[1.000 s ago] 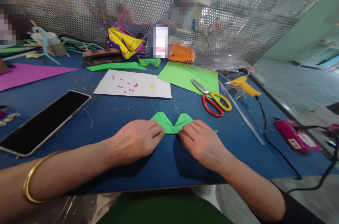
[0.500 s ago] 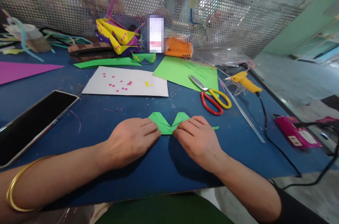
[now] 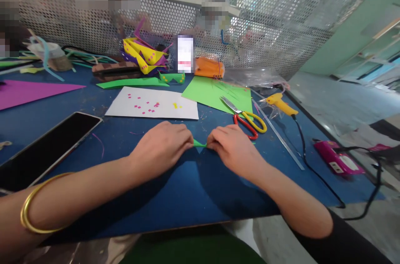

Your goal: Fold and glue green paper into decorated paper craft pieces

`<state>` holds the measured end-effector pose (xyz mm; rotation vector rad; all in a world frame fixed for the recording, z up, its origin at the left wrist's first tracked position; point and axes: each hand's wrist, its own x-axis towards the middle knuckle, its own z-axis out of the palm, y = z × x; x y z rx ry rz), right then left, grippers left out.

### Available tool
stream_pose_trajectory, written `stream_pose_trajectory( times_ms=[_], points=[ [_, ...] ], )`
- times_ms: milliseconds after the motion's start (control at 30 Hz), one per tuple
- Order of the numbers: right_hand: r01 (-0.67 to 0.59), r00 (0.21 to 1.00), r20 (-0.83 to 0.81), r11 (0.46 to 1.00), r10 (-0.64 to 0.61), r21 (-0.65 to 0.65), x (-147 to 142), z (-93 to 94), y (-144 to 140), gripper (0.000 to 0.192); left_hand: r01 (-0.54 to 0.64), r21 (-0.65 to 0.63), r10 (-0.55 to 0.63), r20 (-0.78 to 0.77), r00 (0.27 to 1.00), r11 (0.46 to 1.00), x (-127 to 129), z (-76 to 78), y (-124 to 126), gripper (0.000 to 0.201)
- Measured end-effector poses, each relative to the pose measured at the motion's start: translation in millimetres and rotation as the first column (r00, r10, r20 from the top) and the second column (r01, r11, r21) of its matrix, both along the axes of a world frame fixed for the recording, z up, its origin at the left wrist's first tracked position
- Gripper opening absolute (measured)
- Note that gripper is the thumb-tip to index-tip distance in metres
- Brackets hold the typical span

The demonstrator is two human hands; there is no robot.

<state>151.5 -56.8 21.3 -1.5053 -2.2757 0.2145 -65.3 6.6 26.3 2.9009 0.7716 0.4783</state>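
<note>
A folded piece of green paper [image 3: 199,144] is pinched between my two hands above the blue table [image 3: 175,197]. My left hand [image 3: 164,143] closes on its left part, and my right hand [image 3: 233,143] grips its right part. Only a thin strip shows between the fingertips; my fingers hide the rest. Just behind my right hand lie scissors [image 3: 258,121] with one red and one yellow handle. Beyond my left hand rests a white sheet [image 3: 125,108] with small pink and yellow paper bits on it.
A phone [image 3: 46,147] lies at the left, below a purple sheet [image 3: 34,92]. Light green paper [image 3: 203,89], a clear ruler [image 3: 284,143], a yellow glue gun [image 3: 281,103] and a pink power strip [image 3: 337,158] are on the right. Yellow paper pieces [image 3: 146,53] and a lit phone [image 3: 185,51] stand behind.
Both hands have lifted the green paper and turned it, so its two peaked flaps no longer show. My fingers have curled around it. The camera view has shifted slightly.
</note>
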Motion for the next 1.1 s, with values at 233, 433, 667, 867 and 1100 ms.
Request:
stream_pose_trajectory(
  times_ms=[233,433,667,867,1100],
  points=[
    [0.092,0.988,-0.092,0.954,-0.122,-0.284,0,38.9,48,0.014,-0.152,-0.476,0.197,0.045,0.979,0.866,14,33.9,33,0.021],
    [0.017,0.963,-0.240,0.920,-0.120,-0.391,3,32.2,57,0.007,-0.204,-0.627,0.238,-0.031,0.971,0.752,14,24.9,43,0.023],
    [-0.018,0.951,-0.282,0.885,-0.129,-0.466,14,23.8,53,0.009,-0.267,-0.765,0.306,-0.097,0.947,0.586,12,22.8,44,0.025],
    [0.057,0.982,-0.149,0.929,-0.119,-0.366,9,20.1,48,0.012,-0.246,-0.742,0.283,-0.080,0.956,0.624,12,17.5,40,0.023],
    [-0.039,0.992,-0.120,0.999,0.038,-0.003,11,24.1,39,0.009,-0.131,-0.230,0.174,0.178,0.968,0.964,7,18.2,23,0.019]
  ],
)
